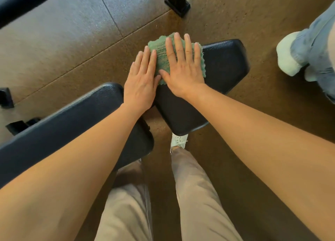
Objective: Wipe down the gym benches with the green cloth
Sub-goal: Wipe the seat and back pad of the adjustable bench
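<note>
Pressing the frayed green terry cloth (164, 59) flat, the straight-fingered left hand (143, 84) and right hand (183, 68) leave bare black vinyl bench pad (224, 66) toward 4 o'clock, nearest the right.

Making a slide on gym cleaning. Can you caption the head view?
Left hand and right hand press the cloth flat on a bench pad, fingers straight.

A fuzzy, frayed-edged cloth (164, 56) is seen on a pad (223, 66) of black, faintly glossy, pebbled vinyl; the floor (59, 59) looks matt and speckled.
</note>
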